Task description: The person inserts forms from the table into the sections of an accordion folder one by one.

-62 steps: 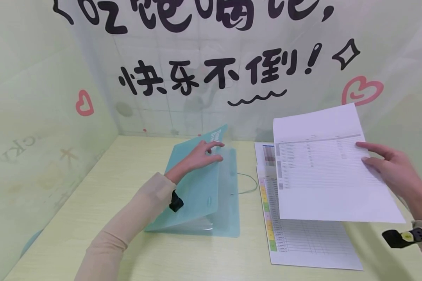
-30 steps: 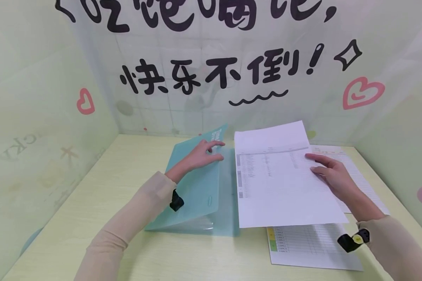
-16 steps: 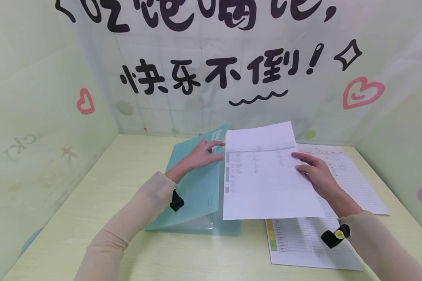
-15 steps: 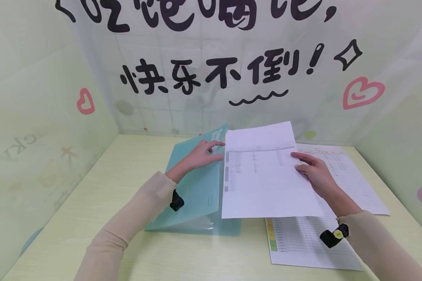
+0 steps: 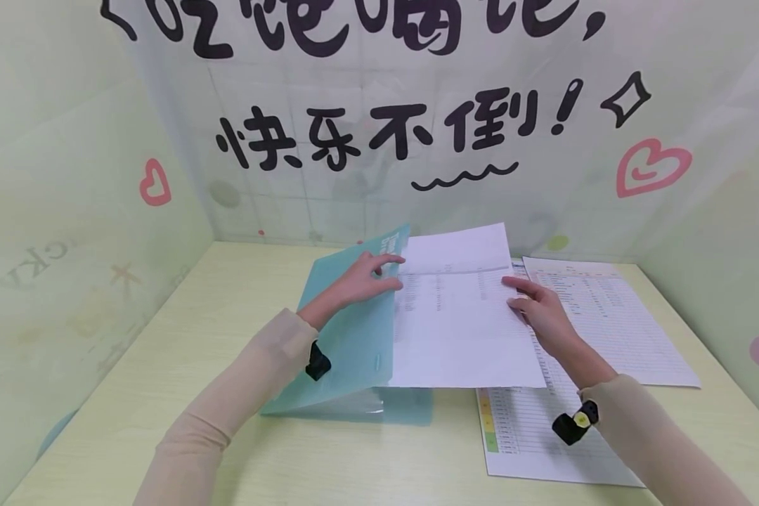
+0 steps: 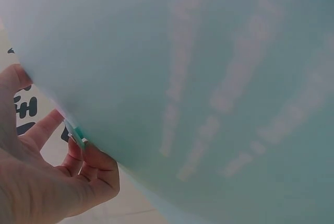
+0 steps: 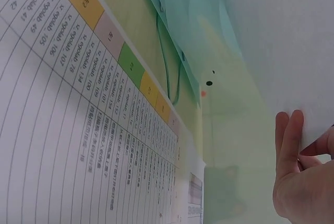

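Observation:
A light teal plastic folder (image 5: 354, 351) lies on the table with its front cover raised. My left hand (image 5: 363, 280) pinches the cover's free edge; in the left wrist view the thumb and fingers close on that edge. A white printed sheet (image 5: 462, 344) hangs above the folder, its left edge tucked behind the raised cover. With thumb and fingers, my right hand (image 5: 540, 313) pinches this sheet by its right edge. In the right wrist view the sheet's plain back fills the upper right.
Below the right forearm lies a printed table with colored tabs (image 5: 500, 439) along its left side. Another printed sheet (image 5: 620, 323) lies at the back right. An elastic cord (image 7: 166, 62) hangs from the folder's edge. Walls of printed fabric (image 5: 367, 218) enclose the table at back and sides.
My right hand has carried the sheet leftward from over the papers, and its left edge has passed behind the folder cover. My left hand has stayed on the cover's edge.

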Available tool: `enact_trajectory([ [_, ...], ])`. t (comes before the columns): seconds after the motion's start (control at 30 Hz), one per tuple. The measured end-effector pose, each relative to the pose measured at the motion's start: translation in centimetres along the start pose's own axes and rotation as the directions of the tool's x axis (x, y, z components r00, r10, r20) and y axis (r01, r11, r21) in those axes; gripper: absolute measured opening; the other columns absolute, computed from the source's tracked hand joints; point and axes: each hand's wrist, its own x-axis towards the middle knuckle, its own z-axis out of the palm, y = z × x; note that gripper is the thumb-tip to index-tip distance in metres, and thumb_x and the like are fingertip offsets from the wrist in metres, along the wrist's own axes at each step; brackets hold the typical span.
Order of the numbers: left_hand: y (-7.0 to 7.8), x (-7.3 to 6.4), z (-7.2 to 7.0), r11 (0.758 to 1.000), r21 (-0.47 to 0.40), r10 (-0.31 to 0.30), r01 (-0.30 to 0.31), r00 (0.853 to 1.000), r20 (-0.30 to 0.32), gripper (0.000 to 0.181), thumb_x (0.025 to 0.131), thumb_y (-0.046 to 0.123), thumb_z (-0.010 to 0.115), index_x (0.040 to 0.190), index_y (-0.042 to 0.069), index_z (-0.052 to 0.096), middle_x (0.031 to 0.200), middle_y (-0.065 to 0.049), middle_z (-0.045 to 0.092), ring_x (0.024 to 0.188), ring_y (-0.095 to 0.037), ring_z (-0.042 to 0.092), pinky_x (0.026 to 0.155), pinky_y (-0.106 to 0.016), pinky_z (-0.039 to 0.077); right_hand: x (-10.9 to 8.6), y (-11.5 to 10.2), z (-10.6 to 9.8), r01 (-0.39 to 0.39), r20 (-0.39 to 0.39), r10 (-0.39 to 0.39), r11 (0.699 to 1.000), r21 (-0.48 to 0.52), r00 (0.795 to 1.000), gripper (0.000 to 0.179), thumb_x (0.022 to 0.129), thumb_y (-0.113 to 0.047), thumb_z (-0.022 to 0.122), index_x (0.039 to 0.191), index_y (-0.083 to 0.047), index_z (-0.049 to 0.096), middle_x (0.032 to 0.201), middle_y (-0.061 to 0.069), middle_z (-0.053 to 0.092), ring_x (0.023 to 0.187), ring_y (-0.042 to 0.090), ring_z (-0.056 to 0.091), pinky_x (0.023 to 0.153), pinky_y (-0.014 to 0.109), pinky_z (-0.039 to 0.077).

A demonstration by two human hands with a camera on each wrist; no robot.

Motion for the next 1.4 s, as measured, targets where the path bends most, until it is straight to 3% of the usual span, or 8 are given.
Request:
enact_trajectory([
  [0.23,0.0,0.0,0.0,1.000,0.010,0.009,-0.009,1.000,-0.001,0.046,0.083,0.030,0.058,0.126,0.018,0.050,0.100,-0.008,0.043,0.092,-0.020,0.038,0.069,-0.033,0.034,0.5,0.6,1.4,0.009,0.029,-0.010,1.000,0.001,1.000,0.043,0.088,-0.003,0.043,0.131,-0.004,0.040,0.135,0.012,0.032,0.105,0.025,0.043,0.073,0.022,0.044],
  [0.5,0.0,0.0,0.1,1.000,0.025,0.006,-0.006,1.000,0.015,0.047,0.082,0.032,0.058,0.126,0.020,0.049,0.103,-0.008,0.042,0.095,-0.021,0.039,0.071,-0.034,0.037,1.0,1.4,2.7,0.004,0.039,-0.002,0.999,-0.040,0.999,0.042,0.088,-0.005,0.044,0.131,-0.006,0.042,0.135,0.011,0.032,0.110,0.027,0.040,0.080,0.028,0.041],
  [1.0,0.3,-0.4,0.2,1.000,0.028,-0.001,0.000,1.000,0.009,0.048,0.082,0.035,0.058,0.126,0.021,0.048,0.104,-0.008,0.043,0.096,-0.021,0.039,0.070,-0.032,0.036,1.1,2.5,4.3,0.017,0.043,-0.012,0.995,-0.101,0.999,0.040,0.088,-0.009,0.048,0.128,-0.009,0.046,0.131,0.009,0.037,0.105,0.025,0.045,0.080,0.034,0.041],
  [1.2,0.2,-0.5,0.4,1.000,0.028,0.005,-0.005,1.000,0.004,0.048,0.081,0.035,0.057,0.126,0.020,0.049,0.104,-0.008,0.043,0.096,-0.021,0.038,0.069,-0.032,0.036,0.6,2.5,4.2,0.036,0.056,-0.029,0.992,-0.120,0.998,0.041,0.089,-0.016,0.049,0.129,-0.011,0.045,0.130,0.009,0.039,0.107,0.025,0.045,0.085,0.040,0.038],
  [1.4,0.2,-0.5,0.5,1.000,0.030,0.007,-0.007,1.000,-0.002,0.048,0.082,0.035,0.057,0.126,0.020,0.049,0.104,-0.008,0.042,0.095,-0.021,0.038,0.069,-0.032,0.035,-0.8,2.2,3.5,0.075,0.135,-0.054,0.985,-0.152,0.989,0.042,0.088,-0.019,0.051,0.129,-0.009,0.045,0.131,0.011,0.039,0.106,0.027,0.045,0.083,0.039,0.040],
])
